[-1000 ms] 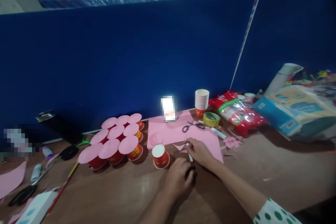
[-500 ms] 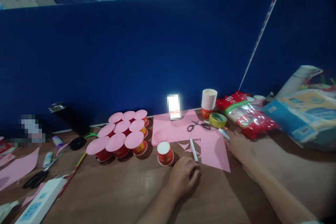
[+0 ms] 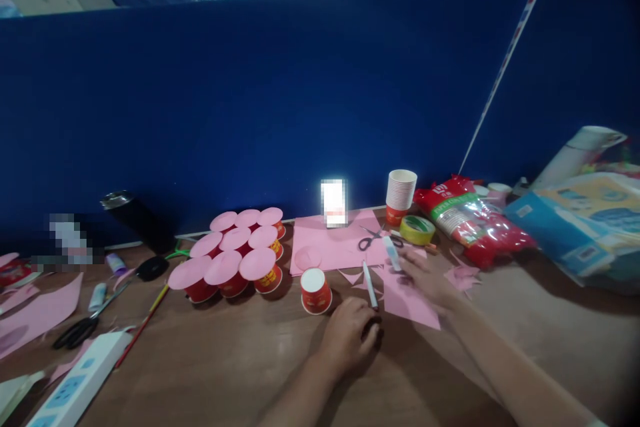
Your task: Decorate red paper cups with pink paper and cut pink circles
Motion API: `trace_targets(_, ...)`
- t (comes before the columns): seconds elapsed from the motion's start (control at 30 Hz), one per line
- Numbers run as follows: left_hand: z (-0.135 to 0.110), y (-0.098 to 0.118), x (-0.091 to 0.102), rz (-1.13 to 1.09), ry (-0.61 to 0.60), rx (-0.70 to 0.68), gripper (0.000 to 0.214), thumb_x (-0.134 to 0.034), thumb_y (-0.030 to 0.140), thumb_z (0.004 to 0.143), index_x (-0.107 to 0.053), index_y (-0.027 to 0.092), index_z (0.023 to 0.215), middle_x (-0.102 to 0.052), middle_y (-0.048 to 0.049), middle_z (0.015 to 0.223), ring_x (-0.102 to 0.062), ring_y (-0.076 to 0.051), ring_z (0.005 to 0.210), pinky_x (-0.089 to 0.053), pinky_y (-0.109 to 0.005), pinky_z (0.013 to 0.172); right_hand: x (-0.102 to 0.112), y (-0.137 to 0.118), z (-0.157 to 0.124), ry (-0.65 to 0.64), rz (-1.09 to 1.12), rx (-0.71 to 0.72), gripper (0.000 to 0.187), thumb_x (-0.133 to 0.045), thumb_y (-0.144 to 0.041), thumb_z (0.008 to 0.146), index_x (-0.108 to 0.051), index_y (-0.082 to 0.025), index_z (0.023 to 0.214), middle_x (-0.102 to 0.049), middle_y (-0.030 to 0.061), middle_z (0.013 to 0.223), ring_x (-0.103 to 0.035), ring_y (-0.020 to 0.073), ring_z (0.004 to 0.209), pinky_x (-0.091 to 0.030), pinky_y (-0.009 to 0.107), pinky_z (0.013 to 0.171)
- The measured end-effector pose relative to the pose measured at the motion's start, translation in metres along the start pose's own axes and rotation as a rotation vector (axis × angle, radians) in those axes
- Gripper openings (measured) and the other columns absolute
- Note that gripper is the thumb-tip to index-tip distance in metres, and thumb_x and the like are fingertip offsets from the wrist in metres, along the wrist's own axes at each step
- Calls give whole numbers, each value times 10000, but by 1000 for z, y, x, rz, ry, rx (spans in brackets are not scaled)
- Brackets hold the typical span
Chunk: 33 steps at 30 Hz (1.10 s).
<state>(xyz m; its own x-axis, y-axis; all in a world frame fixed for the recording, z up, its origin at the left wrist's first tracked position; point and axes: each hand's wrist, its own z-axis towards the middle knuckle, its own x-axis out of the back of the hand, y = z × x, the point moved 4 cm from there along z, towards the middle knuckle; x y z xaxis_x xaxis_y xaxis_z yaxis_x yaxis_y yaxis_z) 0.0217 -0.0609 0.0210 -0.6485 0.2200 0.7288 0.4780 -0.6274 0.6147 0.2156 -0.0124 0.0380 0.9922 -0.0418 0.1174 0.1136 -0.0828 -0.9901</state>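
My right hand (image 3: 425,275) grips a white and pale blue glue stick (image 3: 391,253) at its fingertips, above a pink paper sheet (image 3: 407,300). My left hand (image 3: 351,330) lies curled on the table, with nothing visible in its fingers. Just beyond it is a white marker pen (image 3: 370,285). An upside-down red paper cup (image 3: 316,291) stands to its left, white base up. Further left, several more red cups bear pink paper discs (image 3: 257,264) on top. Scissors (image 3: 377,239) lie on a larger pink sheet (image 3: 313,233).
A stack of paper cups (image 3: 401,193), yellow tape (image 3: 417,229), a red plastic bag (image 3: 473,220) and a blue package (image 3: 565,227) line the back right. At left are a black flask (image 3: 143,223), black-handled scissors (image 3: 75,332) and a white power strip (image 3: 80,377).
My right hand has moved left with the glue stick, from the table right of the small pink sheet to above it. My left hand stays in place.
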Motion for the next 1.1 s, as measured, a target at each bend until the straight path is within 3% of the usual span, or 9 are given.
trace_targets(0.13,-2,-7,-4,18,-8,23,195,-539,204,817,-644,199,981,-618,-75,955,-547,-208,902,-444,-336,790,-48,-4,-7,-204,399,-134,250,-608,-375,810,-607,-221,1008,-679,63,972,-651,164,792,-507,258,636)
trace_targets(0.3,-3,-9,-6,-16,2,8,203,-552,201,807,-643,200,989,-622,-77,1050,-546,-218,996,-434,-358,879,-77,-4,-8,-298,572,-193,197,-556,-305,849,-579,-227,1028,-647,39,948,-613,127,749,-470,208,587)
trace_targets(0.53,0,-9,-7,26,-20,24,149,-555,191,797,-646,190,915,-630,-74,972,-553,-213,930,-442,-342,831,-86,17,-3,-331,790,-265,165,-458,-313,915,-575,-199,934,-556,-1,729,-508,103,585,-452,215,555)
trace_targets(0.77,1,-6,-5,40,-6,39,119,-554,208,811,-646,197,887,-640,-56,949,-550,-198,902,-436,-321,804,-86,22,-2,-345,894,-241,146,-599,-284,860,-614,-171,950,-609,7,785,-540,75,607,-468,178,551)
trace_targets(0.97,1,-4,-3,36,14,19,109,-560,197,801,-644,201,871,-642,-50,937,-558,-197,892,-440,-313,782,-87,25,-2,-322,931,-294,176,-601,-290,860,-618,-188,1003,-622,-6,749,-540,71,562,-467,173,510)
trace_targets(1.1,-1,-4,-3,20,77,-54,114,-544,191,819,-633,190,891,-645,-60,948,-560,-199,905,-437,-323,806,-85,28,0,-322,912,-227,190,-607,-305,859,-612,-196,1015,-610,-13,759,-531,68,568,-450,169,499)
